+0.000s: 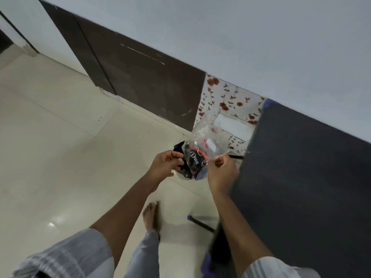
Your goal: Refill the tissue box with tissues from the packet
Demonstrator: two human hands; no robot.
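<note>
Both my hands hold a crumpled plastic tissue packet [197, 157], clear at the top with a black and red printed part below. My left hand [165, 164] grips its black lower left edge. My right hand [221, 173] pinches the clear right side. The packet hangs in the air above the floor, beside the dark table's left edge. Behind it on the table lies a white tissue box with red flowers [226, 101], its top slot showing white tissue [232, 125].
A dark table top [305, 177] fills the right side, one leg [200, 222] reaching the floor. Cream floor tiles [60, 147] spread to the left. A dark brown cabinet [140, 77] stands against the pale wall. My bare foot [150, 215] is below the hands.
</note>
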